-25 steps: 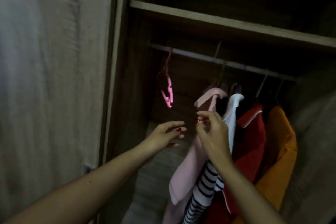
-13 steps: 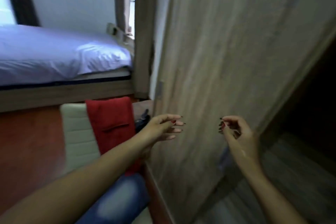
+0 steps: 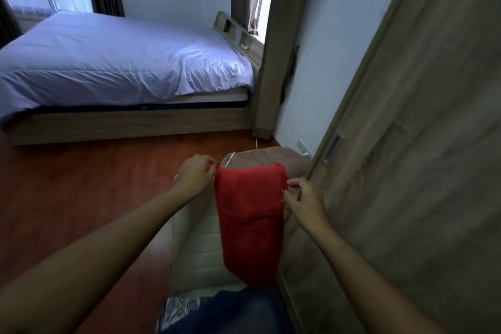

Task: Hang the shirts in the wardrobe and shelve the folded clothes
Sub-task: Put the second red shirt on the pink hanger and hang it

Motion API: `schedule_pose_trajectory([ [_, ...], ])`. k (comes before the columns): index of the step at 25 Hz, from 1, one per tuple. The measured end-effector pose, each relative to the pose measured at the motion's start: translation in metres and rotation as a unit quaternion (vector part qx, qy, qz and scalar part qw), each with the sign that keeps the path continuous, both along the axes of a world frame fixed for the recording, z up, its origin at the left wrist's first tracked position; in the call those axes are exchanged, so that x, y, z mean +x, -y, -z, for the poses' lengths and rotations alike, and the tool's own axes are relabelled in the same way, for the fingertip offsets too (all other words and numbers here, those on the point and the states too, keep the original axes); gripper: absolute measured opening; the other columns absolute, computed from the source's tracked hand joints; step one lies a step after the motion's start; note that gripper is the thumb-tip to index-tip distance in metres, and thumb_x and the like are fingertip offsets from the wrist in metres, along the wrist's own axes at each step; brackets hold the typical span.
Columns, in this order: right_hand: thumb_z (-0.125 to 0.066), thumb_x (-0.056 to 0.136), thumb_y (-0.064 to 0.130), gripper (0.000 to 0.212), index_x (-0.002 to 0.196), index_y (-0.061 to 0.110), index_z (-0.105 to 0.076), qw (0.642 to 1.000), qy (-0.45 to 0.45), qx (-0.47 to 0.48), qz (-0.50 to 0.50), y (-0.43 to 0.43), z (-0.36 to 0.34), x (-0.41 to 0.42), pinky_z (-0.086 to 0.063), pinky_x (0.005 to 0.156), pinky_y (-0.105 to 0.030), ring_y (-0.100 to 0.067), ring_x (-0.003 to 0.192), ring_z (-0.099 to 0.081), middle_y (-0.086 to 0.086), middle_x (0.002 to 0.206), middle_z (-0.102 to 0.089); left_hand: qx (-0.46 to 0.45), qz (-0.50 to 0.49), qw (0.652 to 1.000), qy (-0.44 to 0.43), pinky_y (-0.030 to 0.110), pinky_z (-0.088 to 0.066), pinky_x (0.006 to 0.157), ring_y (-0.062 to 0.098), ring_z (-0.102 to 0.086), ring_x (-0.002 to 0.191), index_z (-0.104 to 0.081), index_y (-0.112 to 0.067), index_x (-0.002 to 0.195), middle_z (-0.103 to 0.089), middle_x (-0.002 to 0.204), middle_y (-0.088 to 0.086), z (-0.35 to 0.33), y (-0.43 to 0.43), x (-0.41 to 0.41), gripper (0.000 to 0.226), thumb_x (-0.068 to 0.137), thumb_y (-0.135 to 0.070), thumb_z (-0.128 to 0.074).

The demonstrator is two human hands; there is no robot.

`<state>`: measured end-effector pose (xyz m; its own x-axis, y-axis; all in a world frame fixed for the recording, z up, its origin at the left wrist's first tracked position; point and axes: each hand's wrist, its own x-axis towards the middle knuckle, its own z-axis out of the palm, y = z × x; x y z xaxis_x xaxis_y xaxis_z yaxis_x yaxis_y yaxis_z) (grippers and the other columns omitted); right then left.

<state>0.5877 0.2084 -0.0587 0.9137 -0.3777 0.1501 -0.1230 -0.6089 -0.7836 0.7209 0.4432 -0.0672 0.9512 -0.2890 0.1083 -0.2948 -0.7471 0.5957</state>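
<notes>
The bed (image 3: pixel 122 62) is occupying the upper left of the view, and the wardrobe door (image 3: pixel 406 171) is filling the right side, standing edge-on to the person. The floor (image 3: pixel 81 184) is running between them. A cream chair (image 3: pixel 195 252) is standing just beside the door's lower edge, and the red garment (image 3: pixel 249 211) is hanging over it. The garment's long axis is running from its top edge, farthest from the person, straight down toward the person, ending just above the jeans (image 3: pixel 230 309) at the bottom of the view. A brown cushion (image 3: pixel 271 157) is lying just beyond the top edge. The garment is sitting directly ahead, between the two hands. Each hand is working one side near the top, so neither one is clearly nearer. The left hand (image 3: pixel 193 177) is curling round the upper left corner and is judged to be gripping it. The right hand (image 3: pixel 303 199) is curling at the right edge a little lower, with its fingertips (image 3: pixel 284 192) touching the cloth; whether they are pinching it cannot be told. The step in hand is judged to be lifting the garment by its top. The wardrobe opening is not in view, so the carry is likely calling for a turn to the right, round the door.
</notes>
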Motion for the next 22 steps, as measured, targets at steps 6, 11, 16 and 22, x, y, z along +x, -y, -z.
schedule_pose_trajectory([
  [6,-0.056,0.090,0.004,0.047,0.132,-0.003,-0.036,0.985,-0.112,0.125,0.040,-0.016,0.038,0.060,-0.049,0.043,-0.013,-0.016,0.059,-0.061,-0.017,0.112,-0.051,0.198,0.037,0.959,-0.198,0.043,-0.043,0.101,0.035,-0.052,0.120,-0.052,-0.022,0.133,-0.055,0.135,0.016,0.022,0.017,0.058,0.074,0.090,-0.068,-0.013],
  [11,-0.061,0.086,0.001,0.059,0.137,0.003,-0.030,0.968,-0.090,0.206,0.108,-0.019,0.049,0.071,-0.053,0.045,-0.015,-0.034,0.098,-0.063,-0.013,0.128,-0.037,0.004,0.042,0.956,-0.290,0.032,-0.046,0.081,0.032,-0.059,0.100,-0.058,0.004,0.121,-0.060,0.112,0.023,0.016,0.037,0.071,0.050,0.094,-0.037,-0.049],
  [16,-0.061,0.088,0.007,0.015,0.086,0.011,-0.046,0.953,-0.105,0.258,0.120,-0.018,0.053,0.066,-0.050,0.043,-0.015,-0.015,0.059,-0.054,-0.008,0.080,-0.049,-0.410,0.017,0.829,-0.380,0.025,-0.057,0.069,0.015,-0.068,0.085,-0.062,-0.006,0.116,-0.070,0.105,0.011,-0.008,0.049,0.040,0.027,0.093,-0.020,-0.057],
  [22,-0.062,0.077,0.022,0.018,0.065,0.016,-0.050,0.957,0.050,0.270,0.091,0.007,0.018,0.009,-0.031,0.060,-0.031,-0.013,0.063,-0.039,-0.008,0.065,-0.040,-0.638,0.057,0.643,-0.420,0.029,-0.059,0.079,0.016,-0.072,0.081,-0.064,-0.005,0.113,-0.075,0.092,0.010,-0.053,0.054,-0.012,0.027,0.089,-0.015,-0.059],
])
